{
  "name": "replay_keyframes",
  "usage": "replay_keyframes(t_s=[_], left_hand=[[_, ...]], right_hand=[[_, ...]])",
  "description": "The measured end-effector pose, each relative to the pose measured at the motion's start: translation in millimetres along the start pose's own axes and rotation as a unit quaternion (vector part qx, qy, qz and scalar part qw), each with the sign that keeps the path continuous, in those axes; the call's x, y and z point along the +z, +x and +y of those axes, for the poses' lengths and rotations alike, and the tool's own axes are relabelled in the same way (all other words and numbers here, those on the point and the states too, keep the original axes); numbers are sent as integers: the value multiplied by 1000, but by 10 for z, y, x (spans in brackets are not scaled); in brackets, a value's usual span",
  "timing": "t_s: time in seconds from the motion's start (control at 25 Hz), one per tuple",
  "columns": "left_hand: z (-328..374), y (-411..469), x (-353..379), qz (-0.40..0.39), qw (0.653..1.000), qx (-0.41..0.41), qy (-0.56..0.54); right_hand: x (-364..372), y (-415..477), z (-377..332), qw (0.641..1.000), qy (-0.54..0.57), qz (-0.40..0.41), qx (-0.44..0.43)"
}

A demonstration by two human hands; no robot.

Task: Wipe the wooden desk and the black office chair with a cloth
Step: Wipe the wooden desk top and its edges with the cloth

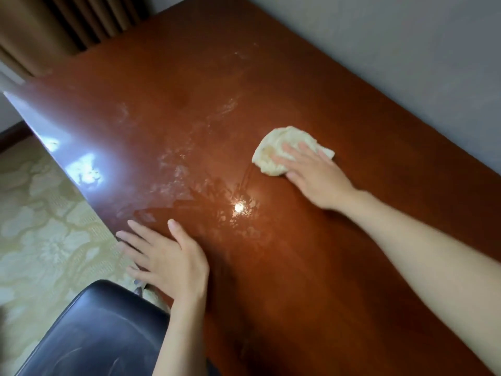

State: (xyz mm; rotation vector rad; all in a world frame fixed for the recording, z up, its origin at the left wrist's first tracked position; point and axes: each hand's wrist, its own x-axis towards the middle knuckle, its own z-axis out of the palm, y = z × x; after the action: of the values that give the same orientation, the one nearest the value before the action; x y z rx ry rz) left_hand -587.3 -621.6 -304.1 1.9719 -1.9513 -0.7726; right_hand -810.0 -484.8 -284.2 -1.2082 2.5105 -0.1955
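The cloth [276, 147], a crumpled cream wad, is pressed onto the wooden bench [298, 267] under the straight fingers of the right hand [317, 177]. Nothing is gripped, and the heel of the palm lies on the wood behind the cloth. The left hand [168, 259] is laid open on the bench at its near edge, fingers spread and straight, well apart from the right hand. Between the two hands a bright spot of reflected light [239, 207] is seen on the glossy surface. Beyond the left hand, pale dusty streaks [173, 169] are spread across the wood. Just below the left wrist the black office chair [97, 329] is seen, its surface marked with faint smears. A floral carpet [46, 240] lies to the left of the left hand. A brown curtain [54, 28] and a grey wall [406, 63] are seen beyond the bench.
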Motion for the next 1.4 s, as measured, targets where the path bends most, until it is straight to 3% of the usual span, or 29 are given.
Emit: replay_keyframes(t_s=[0.2, 0.28, 0.6, 0.8, 1.0, 1.12, 1.32, 1.4], left_hand=[[30, 23, 9, 1, 1000, 2, -16], [18, 2, 7, -3, 1000, 16, -9], [-50, -9, 10, 1, 999, 47, -23], [-110, 9, -86, -27, 985, 44, -163], [-227, 24, -273, -83, 953, 39, -288], [-311, 82, -319, -95, 929, 12, -358], [-457, 148, -330, -119, 889, 16, -442], [-486, 183, -289, -126, 882, 13, -454]], right_hand=[[-88, 440, -82, 990, 20, 5, 139], [18, 371, -295, 988, -7, 36, 148], [677, -624, -1179, 997, -27, 68, -33], [824, -1002, -1283, 994, -50, 38, -86], [605, -637, -1176, 990, -59, -8, -131], [470, -154, -1263, 994, -36, -10, -102], [517, 454, -1776, 997, 26, 14, 67], [573, 453, -1916, 995, 27, 27, 91]])
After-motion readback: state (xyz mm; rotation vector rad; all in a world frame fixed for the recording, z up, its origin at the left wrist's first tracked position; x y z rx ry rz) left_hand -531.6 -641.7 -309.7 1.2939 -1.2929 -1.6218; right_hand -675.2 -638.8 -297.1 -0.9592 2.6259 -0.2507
